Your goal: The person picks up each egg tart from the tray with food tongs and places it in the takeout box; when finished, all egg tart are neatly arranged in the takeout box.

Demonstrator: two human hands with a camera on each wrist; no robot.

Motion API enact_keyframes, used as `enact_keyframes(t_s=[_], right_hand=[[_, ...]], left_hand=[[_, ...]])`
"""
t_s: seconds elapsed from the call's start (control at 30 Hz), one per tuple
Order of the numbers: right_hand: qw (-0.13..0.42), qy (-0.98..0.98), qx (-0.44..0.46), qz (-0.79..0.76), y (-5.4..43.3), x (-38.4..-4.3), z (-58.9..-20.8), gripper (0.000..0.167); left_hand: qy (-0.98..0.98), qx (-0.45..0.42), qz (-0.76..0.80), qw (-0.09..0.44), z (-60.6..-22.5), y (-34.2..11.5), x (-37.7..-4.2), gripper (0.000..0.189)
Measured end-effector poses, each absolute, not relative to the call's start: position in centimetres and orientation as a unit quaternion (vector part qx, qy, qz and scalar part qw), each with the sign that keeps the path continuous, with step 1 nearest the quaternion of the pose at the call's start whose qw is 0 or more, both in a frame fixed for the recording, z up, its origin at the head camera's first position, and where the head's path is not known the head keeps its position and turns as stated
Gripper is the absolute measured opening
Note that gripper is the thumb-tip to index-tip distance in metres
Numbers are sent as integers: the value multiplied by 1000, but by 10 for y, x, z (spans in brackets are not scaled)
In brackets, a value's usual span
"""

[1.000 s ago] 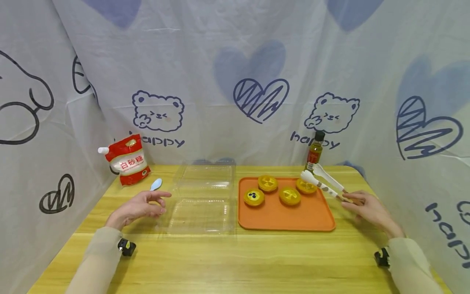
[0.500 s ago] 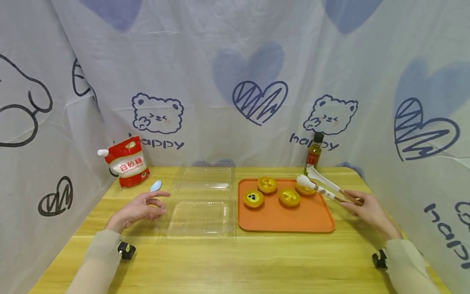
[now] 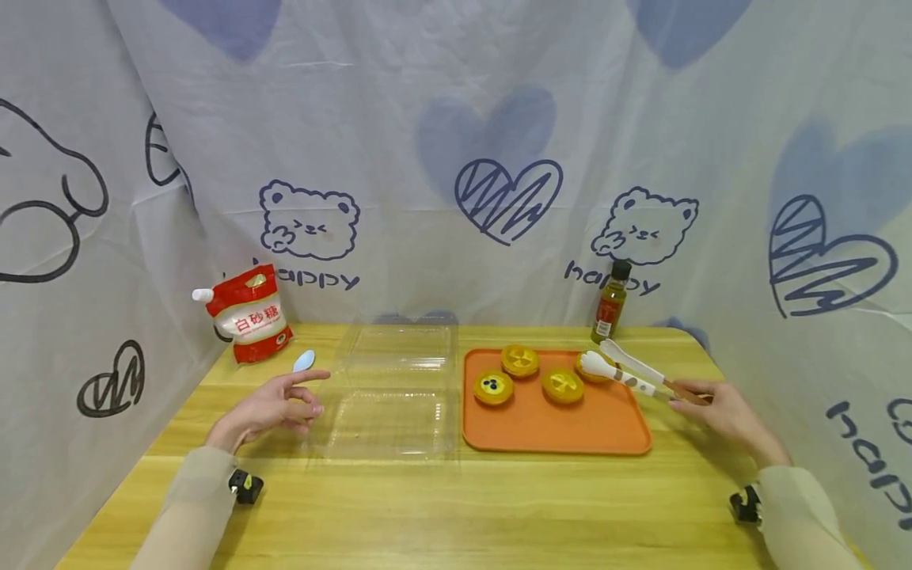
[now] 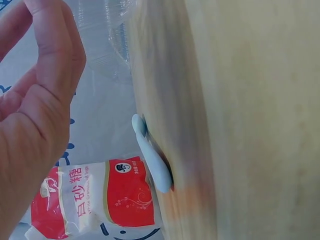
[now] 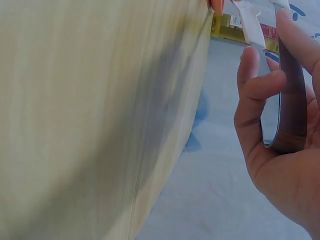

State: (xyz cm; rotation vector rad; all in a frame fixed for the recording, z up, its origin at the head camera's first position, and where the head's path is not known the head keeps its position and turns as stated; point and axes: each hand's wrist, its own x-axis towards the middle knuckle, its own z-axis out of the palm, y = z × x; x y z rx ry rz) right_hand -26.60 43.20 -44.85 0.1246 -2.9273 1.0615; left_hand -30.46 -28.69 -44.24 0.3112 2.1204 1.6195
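Note:
My right hand (image 3: 727, 408) holds a pair of tongs (image 3: 636, 363) with white scalloped ends and wood-coloured handles. The tong ends stand apart over the back-right egg tart (image 3: 593, 378), which they partly cover; whether they touch it I cannot tell. More tarts lie on an orange tray (image 3: 556, 431): one blueberry-topped tart (image 3: 493, 387) and others with yellow pieces, such as the front tart (image 3: 563, 386). The left hand (image 3: 278, 404) hovers with loosely bent fingers by the left edge of a clear plastic box (image 3: 388, 389), its lid raised at the back. Nothing is in that hand.
A red and white sugar bag (image 3: 249, 315) stands at the back left, with a pale blue spoon (image 3: 303, 360) beside it. Behind the tray's right end stands a bottle of yellowish liquid (image 3: 609, 305). A printed cloth (image 3: 399, 261) hangs behind the wooden table (image 3: 456, 514).
The tong ends have come down and toward the back-right tart, while the right hand has shifted slightly. My left hand has stayed almost still.

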Motion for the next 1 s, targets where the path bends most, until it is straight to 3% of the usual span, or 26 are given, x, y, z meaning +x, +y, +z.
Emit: enact_keyframes(t_s=[0.47, 1.0], right_hand=[[7, -955, 42, 293, 431, -275, -456, 67], [46, -963, 35, 265, 423, -272, -457, 59]], left_hand=[[769, 118, 586, 225, -444, -288, -307, 77], [757, 128, 598, 232, -445, -289, -308, 77]])
